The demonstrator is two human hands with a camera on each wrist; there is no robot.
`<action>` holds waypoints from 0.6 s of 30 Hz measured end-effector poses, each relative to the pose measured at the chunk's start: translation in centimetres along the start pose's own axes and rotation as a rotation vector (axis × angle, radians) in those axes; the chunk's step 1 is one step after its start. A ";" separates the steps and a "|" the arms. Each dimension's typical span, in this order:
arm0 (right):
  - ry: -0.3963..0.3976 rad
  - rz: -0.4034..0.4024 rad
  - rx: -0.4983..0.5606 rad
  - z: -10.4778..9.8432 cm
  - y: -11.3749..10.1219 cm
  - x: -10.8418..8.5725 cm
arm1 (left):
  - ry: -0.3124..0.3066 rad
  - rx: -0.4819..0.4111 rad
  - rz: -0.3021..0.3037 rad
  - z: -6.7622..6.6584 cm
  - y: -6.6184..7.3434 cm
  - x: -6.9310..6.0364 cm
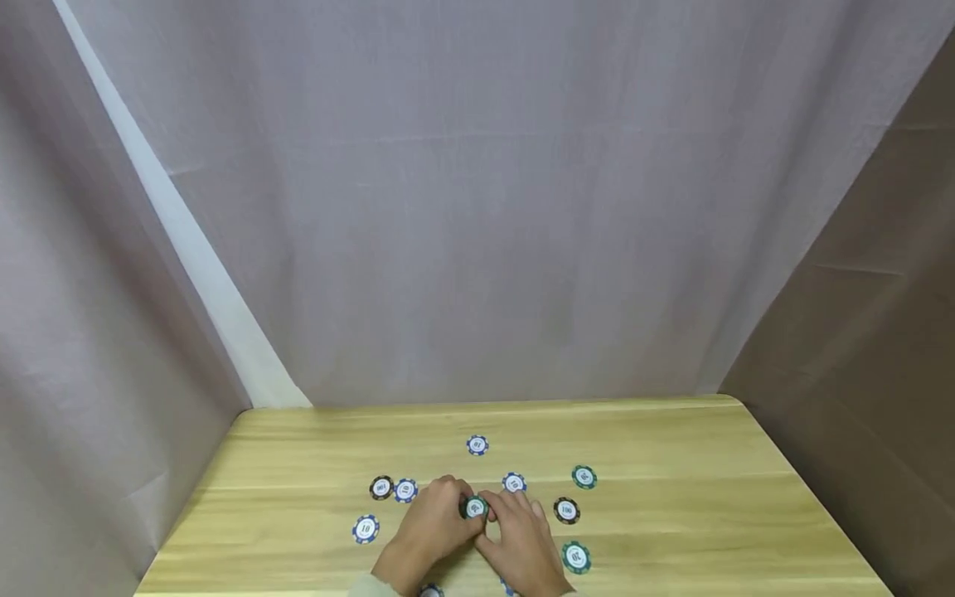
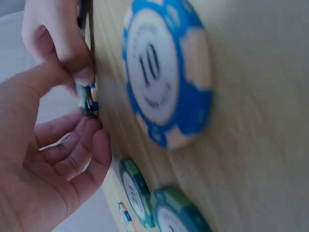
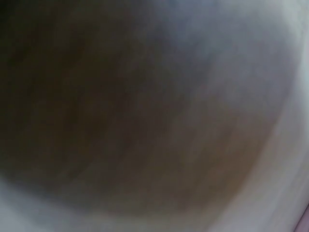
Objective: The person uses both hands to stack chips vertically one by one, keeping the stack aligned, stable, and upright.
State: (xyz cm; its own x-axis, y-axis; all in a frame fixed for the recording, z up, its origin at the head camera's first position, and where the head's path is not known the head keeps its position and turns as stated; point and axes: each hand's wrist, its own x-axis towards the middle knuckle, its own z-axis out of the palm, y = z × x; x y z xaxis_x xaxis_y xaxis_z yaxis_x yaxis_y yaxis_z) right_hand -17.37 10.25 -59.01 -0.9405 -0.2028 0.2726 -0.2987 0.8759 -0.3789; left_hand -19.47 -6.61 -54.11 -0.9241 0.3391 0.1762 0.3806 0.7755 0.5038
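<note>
One green poker chip (image 1: pixel 475 507) sits between the two hands, low on the pale wooden table (image 1: pixel 701 497). The left hand (image 1: pixel 436 518) pinches it, thumb on the near side and fingers on the far side. The right hand (image 1: pixel 521 537) brings its fingertips to the chip's right edge; whether they grip it too, I cannot tell, as the right wrist view is dark and blurred. From the left wrist, a blue-and-cream chip edge (image 2: pixel 94 99) shows directly against the green one on its table side.

Left of the hands lie a black 100 chip (image 1: pixel 381 487), a blue chip (image 1: pixel 406 490) just beside it, and a blue 10 chip (image 1: pixel 366 529) nearer the person. Another blue chip (image 1: pixel 514 481) lies just beyond the right hand, and a lone blue one (image 1: pixel 477 445) farther back. To the right are a black 100 chip (image 1: pixel 567 510) and two green chips, one farther back (image 1: pixel 585 477), one nearer (image 1: pixel 577 557). Grey curtain (image 1: pixel 477 207) hangs behind.
</note>
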 end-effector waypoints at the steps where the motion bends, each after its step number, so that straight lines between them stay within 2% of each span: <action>1: 0.001 -0.005 -0.008 0.0 -0.1 0.2 | 0.002 0.005 -0.006 -0.1 0.1 0.1; 7: 0.009 -0.017 -0.029 -0.7 -0.2 1.0 | -0.003 -0.005 -0.052 -0.7 0.6 0.6; 11: 0.006 -0.018 -0.034 -1.1 0.1 1.1 | -0.016 -0.018 -0.058 -1.3 0.6 0.4; 18: 0.016 -0.007 -0.020 -1.4 0.9 1.1 | -0.035 -0.003 -0.061 -3.1 -0.8 -0.3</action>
State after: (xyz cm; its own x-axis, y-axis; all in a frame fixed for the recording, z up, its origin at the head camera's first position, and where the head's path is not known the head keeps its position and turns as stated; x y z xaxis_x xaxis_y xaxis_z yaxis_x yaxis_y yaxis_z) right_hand -18.42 11.40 -57.80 -0.9357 -0.2020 0.2894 -0.3016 0.8833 -0.3588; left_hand -19.64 -8.98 -51.94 -0.9439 0.3095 0.1151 0.3231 0.7939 0.5151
